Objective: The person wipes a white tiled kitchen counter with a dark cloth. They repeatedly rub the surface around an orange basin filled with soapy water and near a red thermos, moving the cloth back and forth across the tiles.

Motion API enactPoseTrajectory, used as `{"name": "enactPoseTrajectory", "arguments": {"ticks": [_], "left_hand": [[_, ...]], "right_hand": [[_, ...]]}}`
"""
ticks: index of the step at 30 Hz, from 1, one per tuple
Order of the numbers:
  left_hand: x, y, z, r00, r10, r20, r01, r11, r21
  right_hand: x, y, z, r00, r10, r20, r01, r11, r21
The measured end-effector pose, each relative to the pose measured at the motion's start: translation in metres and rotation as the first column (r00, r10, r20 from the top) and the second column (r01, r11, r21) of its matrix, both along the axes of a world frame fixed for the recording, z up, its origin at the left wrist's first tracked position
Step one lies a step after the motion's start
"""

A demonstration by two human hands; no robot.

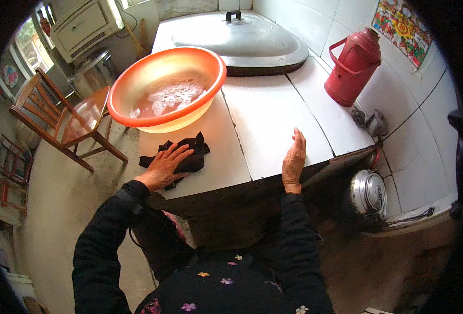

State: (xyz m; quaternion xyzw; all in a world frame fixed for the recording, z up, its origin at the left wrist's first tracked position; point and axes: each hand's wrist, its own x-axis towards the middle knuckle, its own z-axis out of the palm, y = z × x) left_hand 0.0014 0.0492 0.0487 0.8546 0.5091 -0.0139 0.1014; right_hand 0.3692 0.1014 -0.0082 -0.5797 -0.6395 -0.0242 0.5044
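Note:
My left hand (168, 167) lies palm down, fingers spread, on a crumpled black cloth (194, 159) near the front left of the white tiled counter (267, 114). Just behind the cloth, an orange-rimmed plastic basin (166, 123) holds reddish water with white suds (176, 96). My right hand (294, 159) is at the counter's front edge, turned on its side, holding nothing; its fingers point away from me and lie close together without curling. Whether it touches the tiles I cannot tell.
A large metal lid (247, 43) covers the back of the counter. A red thermos flask (353, 68) stands at the right by the tiled wall. Left of the counter is a wooden chair (84, 114). A round shiny metal object (368, 194) sits below, at the right.

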Motion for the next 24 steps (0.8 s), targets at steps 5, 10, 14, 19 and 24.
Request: {"name": "enactPoseTrajectory", "arguments": {"ticks": [5,10,14,19,24], "left_hand": [[0.025,-0.010,-0.008,1.000,-0.009,-0.029,0.009,1.000,0.018],[0.095,-0.014,-0.013,0.984,-0.150,0.096,0.152,0.988,-0.012],[0.124,-0.009,-0.012,0.966,-0.207,0.154,0.211,0.978,-0.007],[0.110,-0.029,-0.013,0.943,-0.181,0.279,0.118,0.967,0.226],[0.091,-0.055,-0.016,0.942,-0.084,0.326,0.029,0.985,0.170]], "right_hand": [[-0.001,0.001,-0.001,0.999,-0.022,0.047,0.022,1.000,-0.008],[0.000,0.001,0.000,0.999,-0.005,0.047,0.008,0.997,-0.072],[0.004,0.002,-0.003,0.998,0.018,0.062,-0.014,0.998,-0.060],[0.006,0.006,-0.008,0.996,0.049,0.069,-0.050,0.998,0.024],[0.006,0.005,-0.008,0.996,0.031,0.084,-0.027,0.998,-0.050]]}}
